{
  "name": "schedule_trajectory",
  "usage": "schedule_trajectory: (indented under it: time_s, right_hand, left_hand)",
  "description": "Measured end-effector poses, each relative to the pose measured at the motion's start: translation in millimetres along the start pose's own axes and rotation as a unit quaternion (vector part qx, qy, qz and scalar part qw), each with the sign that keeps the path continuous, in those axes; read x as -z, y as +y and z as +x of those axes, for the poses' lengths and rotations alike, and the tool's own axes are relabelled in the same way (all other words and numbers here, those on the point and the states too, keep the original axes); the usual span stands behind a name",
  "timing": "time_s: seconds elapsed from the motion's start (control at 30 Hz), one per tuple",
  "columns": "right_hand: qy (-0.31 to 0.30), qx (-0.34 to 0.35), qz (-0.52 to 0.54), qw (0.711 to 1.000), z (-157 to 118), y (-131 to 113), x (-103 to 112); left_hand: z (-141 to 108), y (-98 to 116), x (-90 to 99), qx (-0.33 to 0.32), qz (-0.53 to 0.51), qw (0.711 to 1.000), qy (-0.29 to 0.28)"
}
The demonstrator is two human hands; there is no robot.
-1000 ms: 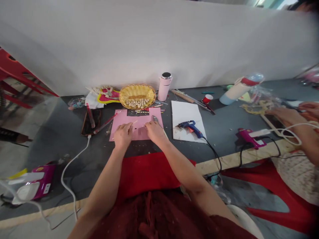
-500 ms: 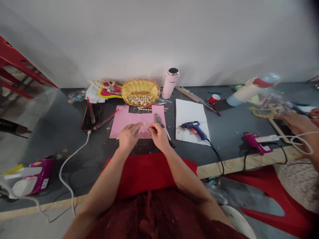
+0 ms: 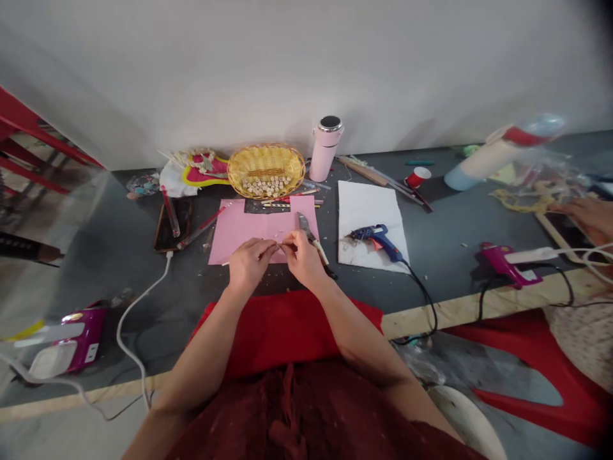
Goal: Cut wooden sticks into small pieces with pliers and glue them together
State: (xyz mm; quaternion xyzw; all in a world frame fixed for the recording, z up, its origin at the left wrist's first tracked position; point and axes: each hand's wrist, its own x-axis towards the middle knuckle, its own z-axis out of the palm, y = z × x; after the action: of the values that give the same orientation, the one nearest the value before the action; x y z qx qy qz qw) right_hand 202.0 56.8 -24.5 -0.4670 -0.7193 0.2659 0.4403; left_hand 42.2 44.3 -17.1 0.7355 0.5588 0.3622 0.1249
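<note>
My left hand (image 3: 249,263) and my right hand (image 3: 301,255) meet fingertip to fingertip over the front of a pink paper sheet (image 3: 232,227). Both are closed in a pinch, and whatever lies between the fingertips is too small to make out. Pliers or cutters (image 3: 309,231) with a pale handle lie on the sheet's right side, just beyond my right hand. Behind the sheet stands a yellow wicker basket (image 3: 265,156) with small pale pieces (image 3: 268,185) in it. Several thin sticks (image 3: 287,203) lie between basket and sheet.
A blue glue gun (image 3: 383,241) rests on a white board (image 3: 368,201) to the right. Behind are a pink flask (image 3: 324,150) and red spool (image 3: 419,177). A phone (image 3: 172,223) lies left, a purple power strip (image 3: 86,338) front left. Another person's hand (image 3: 587,214) is far right.
My hands have come together and their fingertips now meet; the left fingers have closed into a pinch. The view has shifted slightly, and the other person's hand appears farther right.
</note>
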Motion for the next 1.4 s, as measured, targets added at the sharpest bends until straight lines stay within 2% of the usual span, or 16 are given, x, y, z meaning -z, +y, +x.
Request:
schedule_trajectory:
  time_s: [0.2, 0.33, 0.47, 0.83, 1.1, 1.4]
  right_hand:
    - [0.013, 0.001, 0.071, 0.997, -3, -3, -3]
    - [0.011, -0.041, 0.161, 0.986, -4, -4, -4]
    - [-0.020, -0.078, 0.161, 0.984, -5, -6, -3]
    - [-0.018, -0.072, 0.132, 0.988, -5, -11, -2]
    - [-0.025, -0.083, 0.154, 0.984, -6, -8, -3]
    - [-0.025, -0.100, 0.177, 0.979, -6, -10, -4]
  left_hand:
    - [-1, 3, 2.9, 0.000, -0.020, 1.000, 0.020]
    - [-1, 8, 4.9, 0.011, -0.108, 0.993, 0.042]
    - [0, 10, 6.1, 0.018, -0.152, 0.986, 0.064]
    - [-1, 13, 8.6, 0.005, -0.124, 0.991, 0.059]
    - [-2, 11, 8.4, -0.013, -0.060, 0.996, 0.061]
    - [-1, 9, 7.0, -0.038, -0.042, 0.996, 0.074]
